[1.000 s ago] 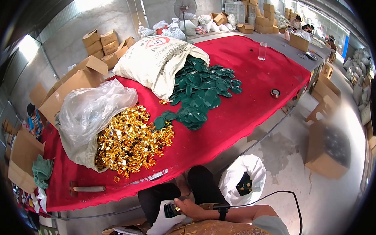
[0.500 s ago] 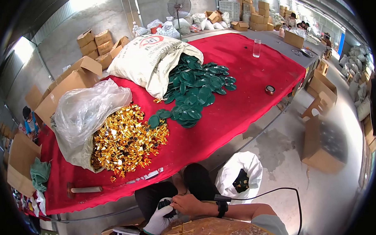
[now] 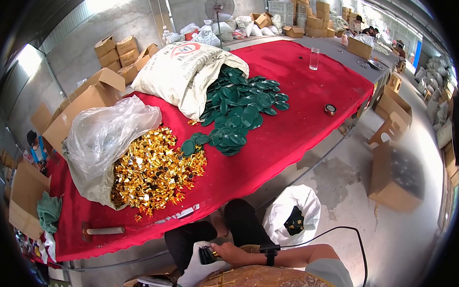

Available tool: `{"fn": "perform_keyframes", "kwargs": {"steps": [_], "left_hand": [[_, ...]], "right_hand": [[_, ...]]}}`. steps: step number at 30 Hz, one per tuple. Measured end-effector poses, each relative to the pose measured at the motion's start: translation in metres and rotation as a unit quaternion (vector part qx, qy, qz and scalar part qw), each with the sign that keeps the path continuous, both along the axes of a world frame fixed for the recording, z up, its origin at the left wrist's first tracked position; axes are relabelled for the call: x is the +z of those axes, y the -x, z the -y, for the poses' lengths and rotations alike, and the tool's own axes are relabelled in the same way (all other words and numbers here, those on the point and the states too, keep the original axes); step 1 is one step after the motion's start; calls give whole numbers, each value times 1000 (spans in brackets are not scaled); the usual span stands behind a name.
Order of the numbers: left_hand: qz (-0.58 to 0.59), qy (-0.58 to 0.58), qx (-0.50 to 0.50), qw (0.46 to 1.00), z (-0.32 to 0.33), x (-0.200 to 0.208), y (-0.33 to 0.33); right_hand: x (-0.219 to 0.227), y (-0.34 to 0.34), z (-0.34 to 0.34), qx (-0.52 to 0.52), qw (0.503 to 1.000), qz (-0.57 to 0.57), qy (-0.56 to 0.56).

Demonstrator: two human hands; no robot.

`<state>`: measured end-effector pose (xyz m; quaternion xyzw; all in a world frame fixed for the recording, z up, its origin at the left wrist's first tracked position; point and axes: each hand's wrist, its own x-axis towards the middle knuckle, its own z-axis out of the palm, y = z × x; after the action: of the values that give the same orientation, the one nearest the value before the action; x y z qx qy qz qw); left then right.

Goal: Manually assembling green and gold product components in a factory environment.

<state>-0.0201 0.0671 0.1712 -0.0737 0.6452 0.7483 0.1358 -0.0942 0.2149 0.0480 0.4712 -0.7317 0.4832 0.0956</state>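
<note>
Down at my lap, my white-gloved left hand is wrapped round a small stack of dark green discs. Bare fingers of my right hand are closed right beside the stack, and a small gold-coloured piece shows at their tips. On the red-covered table ahead lies a heap of shiny gold-coloured pieces, spilling from a bag lined with clear plastic. Farther back, a pile of dark green discs spreads out of a white woven sack.
A hammer rests at the table's near left corner. Right of my knees stands an open white sack with dark pieces inside. A clear glass and a tape roll are on the red cloth. Cardboard boxes stand right.
My left hand has turned, so the discs' edges now show. My right hand has shifted slightly right, and the gold-coloured piece has come into sight at its fingertips.
</note>
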Motion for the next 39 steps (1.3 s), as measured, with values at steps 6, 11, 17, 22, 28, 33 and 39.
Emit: {"fn": "perform_keyframes", "kwargs": {"steps": [6,11,17,22,28,33,39], "left_hand": [[-214,432,-143,864,-2,-14,10],[8,32,11,999,12,-30,4],[178,-326,76,926,13,22,-4],[97,-183,94,974,2,28,-11],[-104,45,67,991,-10,10,-13],[-182,294,-61,936,16,-59,-2],[-111,264,-105,952,15,-86,-6]], "right_hand": [[4,8,-13,98,509,843,-146],[47,18,-14,112,755,637,-108],[75,15,-23,116,985,26,-124],[91,0,-16,92,973,210,-4],[101,-1,-19,96,904,416,-17],[70,19,-27,144,718,669,-127],[5,13,-20,167,471,865,-42]]}}
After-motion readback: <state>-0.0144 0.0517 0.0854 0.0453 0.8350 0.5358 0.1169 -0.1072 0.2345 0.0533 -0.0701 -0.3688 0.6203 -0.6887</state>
